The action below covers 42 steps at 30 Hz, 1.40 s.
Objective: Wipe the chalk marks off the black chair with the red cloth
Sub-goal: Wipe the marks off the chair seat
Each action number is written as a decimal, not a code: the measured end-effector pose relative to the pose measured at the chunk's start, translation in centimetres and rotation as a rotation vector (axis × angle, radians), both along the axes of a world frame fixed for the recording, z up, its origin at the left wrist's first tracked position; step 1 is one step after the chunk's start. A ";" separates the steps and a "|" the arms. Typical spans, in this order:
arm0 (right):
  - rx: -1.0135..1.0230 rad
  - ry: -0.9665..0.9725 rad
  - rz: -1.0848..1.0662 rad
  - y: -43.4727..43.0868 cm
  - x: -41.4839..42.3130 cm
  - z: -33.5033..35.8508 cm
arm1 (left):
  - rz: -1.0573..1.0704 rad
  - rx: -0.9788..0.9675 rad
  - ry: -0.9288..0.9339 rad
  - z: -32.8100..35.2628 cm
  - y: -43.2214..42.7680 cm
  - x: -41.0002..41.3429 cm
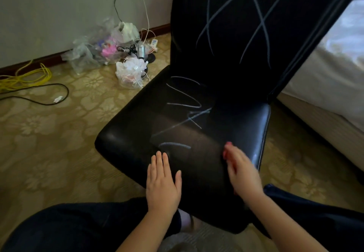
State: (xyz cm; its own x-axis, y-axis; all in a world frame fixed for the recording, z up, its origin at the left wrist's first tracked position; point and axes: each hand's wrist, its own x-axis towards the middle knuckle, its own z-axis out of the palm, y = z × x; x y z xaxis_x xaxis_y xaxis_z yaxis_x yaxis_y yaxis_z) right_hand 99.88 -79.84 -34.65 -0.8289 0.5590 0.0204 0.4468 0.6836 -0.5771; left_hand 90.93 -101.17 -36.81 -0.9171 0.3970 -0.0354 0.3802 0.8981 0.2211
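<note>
In the head view there is one black chair (137, 133). Its chalk marks (183, 102) form a zigzag scribble on the seat and several crossing lines on the backrest, whose top is cut off. There are two hands. The left hand (163, 180) lies flat with straight fingers on the near seat edge. The right hand (242, 173) is blurred and lies over the one red cloth (228, 145) on the seat's right. Only slivers of the cloth show, and I cannot tell whether the fingers curl round it. Several plastic bags (128, 74) lie far left on the floor.
</note>
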 end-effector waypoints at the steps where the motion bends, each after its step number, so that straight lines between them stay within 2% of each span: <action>1: -0.071 -0.006 -0.128 0.7 0.4 0.4 | -0.009 -0.009 -0.008 0.2 0.2 0.5; 3: -0.140 -0.043 -0.223 1.4 0.5 0.8 | -0.051 -0.023 -0.024 0.6 0.3 1.4; 6: -0.111 -0.073 -0.156 1.4 0.1 0.9 | -0.152 0.005 -0.037 1.5 0.3 2.3; 11: -0.044 -0.019 -0.232 3.0 -0.9 1.3 | -0.315 0.246 0.017 2.3 0.1 -0.5; 15: 0.038 0.001 -0.239 5.5 -1.2 0.9 | -0.197 0.308 0.084 2.7 -1.2 -4.2; 20: -0.048 -0.020 -0.260 4.9 -2.7 0.8 | -0.091 0.123 0.003 2.2 -2.4 -7.0; 23: -0.059 0.090 -0.129 0.1 -4.3 0.6 | -0.035 0.087 -0.014 0.6 -2.1 -6.6; 27: -0.014 0.099 0.234 -8.7 -5.0 -1.2 | 0.018 0.131 0.041 -0.5 -1.1 -5.2; 30: 0.078 0.119 0.385 -7.5 -5.0 -1.4 | 0.015 0.159 0.059 -0.7 -1.1 -5.0; 32: 0.068 0.077 0.269 -3.7 -5.1 -1.4 | 0.020 0.169 0.057 -0.8 -1.1 -5.1; 35: -0.075 -0.039 -0.223 2.0 -4.0 0.4 | 0.032 0.161 0.061 -0.9 -1.0 -4.4; 36: -0.096 -0.058 -0.329 2.9 -3.9 0.8 | 0.035 0.164 0.067 -0.8 -0.9 -4.3; 38: -0.091 -0.075 -0.394 2.3 -4.4 0.9 | 0.046 0.159 0.073 -0.9 -0.8 -4.0; 40: -0.048 -0.011 -0.263 -0.5 -5.3 0.2 | 0.052 0.162 0.080 -1.1 -0.7 -3.9; 42: 0.031 0.006 0.030 -4.8 -5.9 -0.8 | 0.046 0.177 0.092 -1.2 -0.7 -4.1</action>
